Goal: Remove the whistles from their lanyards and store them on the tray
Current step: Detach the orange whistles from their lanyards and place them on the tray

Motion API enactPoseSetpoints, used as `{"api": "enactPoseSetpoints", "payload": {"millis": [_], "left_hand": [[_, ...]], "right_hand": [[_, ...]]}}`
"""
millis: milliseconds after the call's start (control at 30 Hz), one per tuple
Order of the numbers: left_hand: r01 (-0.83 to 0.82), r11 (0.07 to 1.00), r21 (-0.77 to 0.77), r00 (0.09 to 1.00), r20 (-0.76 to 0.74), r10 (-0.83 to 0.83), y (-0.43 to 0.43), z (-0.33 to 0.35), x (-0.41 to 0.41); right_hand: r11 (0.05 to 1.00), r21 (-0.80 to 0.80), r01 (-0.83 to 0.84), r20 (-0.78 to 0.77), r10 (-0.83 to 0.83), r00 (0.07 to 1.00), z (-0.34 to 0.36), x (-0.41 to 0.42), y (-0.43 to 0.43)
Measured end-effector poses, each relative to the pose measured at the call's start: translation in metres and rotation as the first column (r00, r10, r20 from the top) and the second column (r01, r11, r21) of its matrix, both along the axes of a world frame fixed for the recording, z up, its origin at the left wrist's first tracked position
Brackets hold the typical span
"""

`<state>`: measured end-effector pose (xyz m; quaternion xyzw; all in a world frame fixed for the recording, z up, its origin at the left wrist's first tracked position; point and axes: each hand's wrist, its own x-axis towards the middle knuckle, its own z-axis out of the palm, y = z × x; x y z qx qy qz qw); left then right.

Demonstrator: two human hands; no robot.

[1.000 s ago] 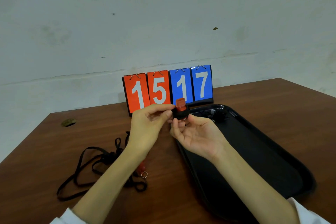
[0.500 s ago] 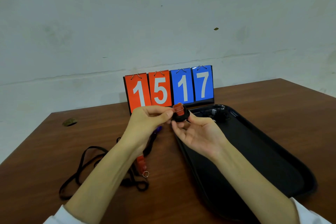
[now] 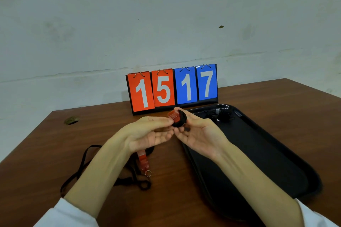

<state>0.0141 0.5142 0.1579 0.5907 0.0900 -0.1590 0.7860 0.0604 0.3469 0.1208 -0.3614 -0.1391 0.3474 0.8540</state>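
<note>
Head view, sole view available: a red-and-black whistle (image 3: 177, 118) is held in the air above the surface (image 3: 276, 97), at the near-left corner of the tray's far end and in front of the score flip-board (image 3: 171, 88). The left hand (image 3: 147, 132) has its grip clamped on the red mouthpiece end, thumb on top and fingers below; the right hand (image 3: 200, 134) has its grip clamped on the round black body from the other side. Whether a lanyard clip is attached to this whistle cannot be told; a small dark piece shows just under it, between the fingers. Judgement on handling: a light, rigid plastic piece, smooth and liable to slip under a twist, so the round body is the sound place to hold while the fitting is worked loose; little risk of breakage. The tray (image 3: 311, 177), black and shallow, lies on the right half of the surface; it holds a small cluster of dark items (image 3: 221, 115) at its far end, probably whistles already stored, too dark to count. The remainder of the tray floor shows nothing. On the surface to the left, a red whistle (image 3: 143, 160) with a split ring (image 3: 148, 173) lies among black lanyards (image 3: 83, 167), partly hidden by the left forearm, and appears yet to be dealt with
</note>
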Motion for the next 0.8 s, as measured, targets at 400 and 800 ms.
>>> {"api": "enactPoseSetpoints", "payload": {"millis": [400, 800], "left_hand": [[-0.324, 0.708, 0.627, 0.895, 0.447, 0.013, -0.008, 0.004, -0.005], [-0.367, 0.904, 0.218, 0.885, 0.38, 0.268, -0.025, -0.012, -0.003]], "right_hand": [[0.992, -0.109, 0.056, 0.148, -0.04, 0.988, 0.0, -0.003, 0.001], [0.989, -0.027, 0.144, 0.114, -0.14, 0.984, 0.003, -0.005, 0.0]]}}
